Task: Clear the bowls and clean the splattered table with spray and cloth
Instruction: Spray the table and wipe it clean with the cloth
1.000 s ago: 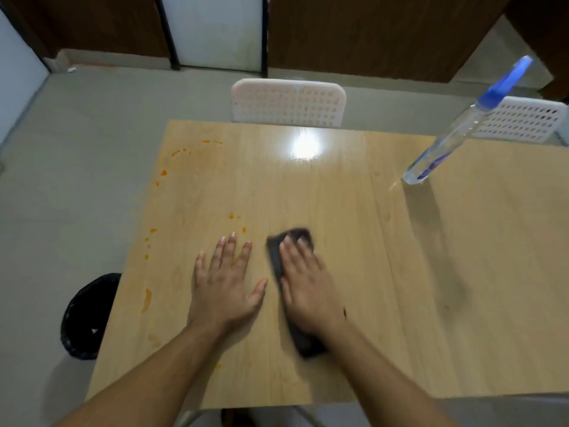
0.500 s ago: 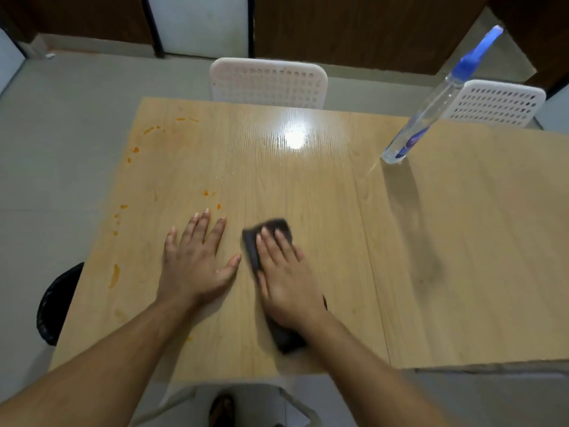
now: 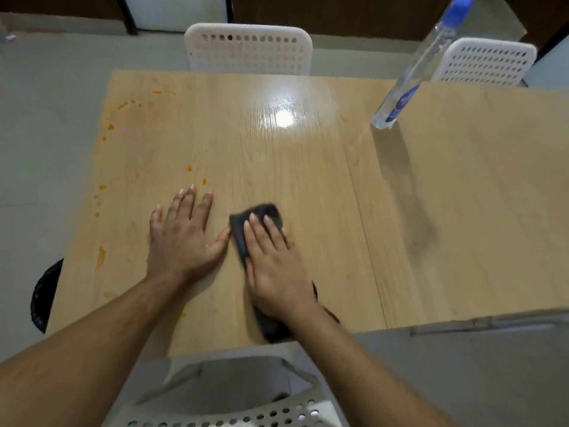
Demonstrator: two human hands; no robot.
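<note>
- wooden table point(image 3: 308, 167) in a room with a grey floor, two white perforated chairs point(image 3: 248, 49) at its far edge, a third at the near edge, a black bin point(image 3: 46, 295) on the floor at its left side.
- no bowls on the table, so by judgement cleared already; wiping in hand.
- dark cloth point(image 3: 261, 217) flat on the table near its near edge, long axis running from near edge toward far edge, pressed under the right hand point(image 3: 275, 266) with fingers straight and close together, nothing gripped.
- left hand point(image 3: 181, 238) flat on the table just left of the cloth, fingers straight and slightly spread, thumb tip almost at the cloth's edge.
- orange splatters point(image 3: 107, 127) all to the left of the cloth: nearest pair point(image 3: 197, 174) just beyond the left hand's fingertips, the rest along the table's left edge; left hand nearer to them, yet the cloth sits under the right, so the coming sweep probably goes leftward and away.
- spray bottle point(image 3: 412, 72) upright near the table's far edge, well right of the cloth, untouched.
- against the earlier frames: both hands in the same flat pose side by side, cloth under the right hand as before, bottle and splatters unmoved on the table; view tilted downward, near chair now showing.
</note>
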